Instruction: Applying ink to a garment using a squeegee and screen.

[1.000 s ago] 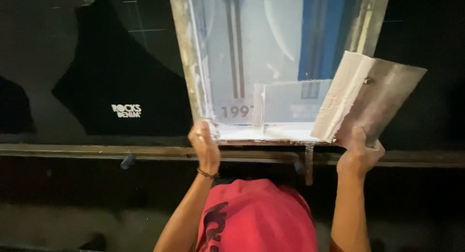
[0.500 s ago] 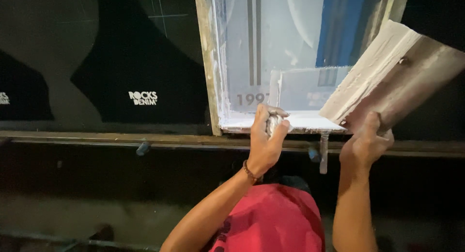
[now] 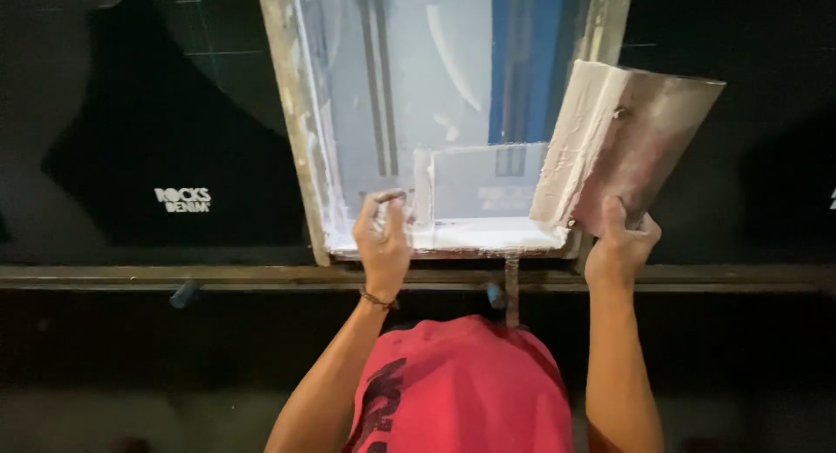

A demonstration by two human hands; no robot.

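A screen-printing frame [image 3: 296, 157] with white ink along its inner edges lies on a black table. My left hand [image 3: 383, 240] rests inside its lower left corner, fingers curled and smeared white, next to a pale rectangular patch [image 3: 488, 179] on the mesh. I see nothing in this hand. My right hand [image 3: 620, 248] grips a wide squeegee [image 3: 644, 144], tilted up over the frame's lower right corner. Its left side is coated in white ink [image 3: 570, 148].
A black garment [image 3: 174, 148] with a small white printed logo lies left of the frame. More black fabric [image 3: 766, 157] lies to the right. A wooden rail [image 3: 131, 276] runs along the table's near edge. My red shirt [image 3: 461, 388] fills the bottom.
My left hand went from the frame's bottom edge up onto the mesh in the lower left corner and curled its fingers. The squeegee stays raised in my right hand.
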